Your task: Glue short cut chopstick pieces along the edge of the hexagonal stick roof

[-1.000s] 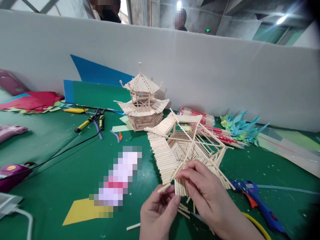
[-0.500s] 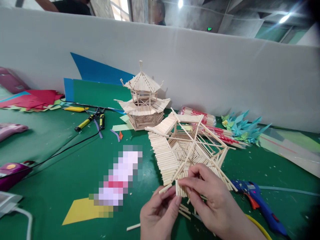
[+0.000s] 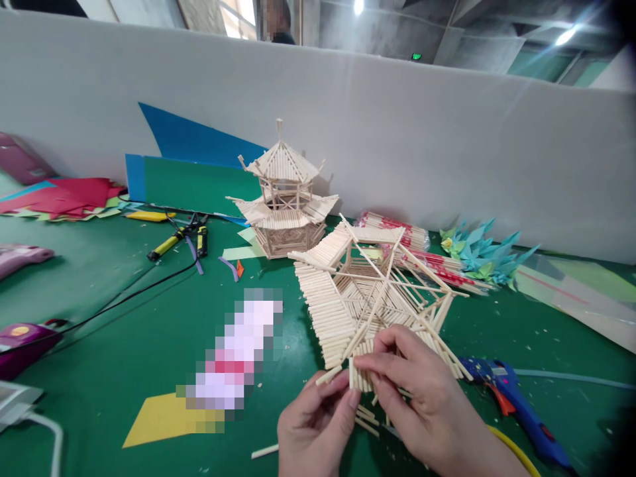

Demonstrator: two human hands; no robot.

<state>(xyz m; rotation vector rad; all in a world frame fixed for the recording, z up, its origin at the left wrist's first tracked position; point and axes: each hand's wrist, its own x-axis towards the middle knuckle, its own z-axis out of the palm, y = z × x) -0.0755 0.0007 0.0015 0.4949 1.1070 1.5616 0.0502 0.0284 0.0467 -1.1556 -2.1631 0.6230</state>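
Paper in red and pale green (image 3: pixel 79 199) lies stacked at the far left of our green bench (image 3: pixel 149 358), in front of a pink case (image 3: pixel 24 159), with a purple tool (image 3: pixel 30 341) and a white cable (image 3: pixel 59 437) nearer us. A black cord runs across the surface towards pliers (image 3: pixel 179 240) with yellow-and-black handles. Blue and green sheets (image 3: pixel 199 182) lean on the long white partition (image 3: pixel 472 152) that closes off the bench's far side. Nearer us we see yellow paper (image 3: pixel 159 421) touching a pixelated item (image 3: pixel 233 351). A finished-looking stick pagoda (image 3: pixel 288 222) stands upright near the partition; over the top, a person (image 3: pixel 283 23) is partly visible in a grey room. Our left hand (image 3: pixel 318 424) is closed on the lower end of a short stick (image 3: pixel 351 373), thumb in front. This stick is at the near edge of the partly covered stick roof (image 3: pixel 325 311), which sits right of centre. Our right hand (image 3: pixel 420 397) is half curled, forefinger tip against the stick's upper end; whether its thumb pinches anything we cannot tell. Loose sticks (image 3: pixel 366 424) lie below. Red-wrapped stick bundles (image 3: pixel 442 265) rest behind the roof, then blue-green folded paper leaves (image 3: pixel 484 248), a blue glue gun (image 3: pixel 527 411) among pale specks, and clear plastic (image 3: pixel 571 298). Ceiling lights (image 3: pixel 566 35) glow above a green sign (image 3: pixel 416 57).
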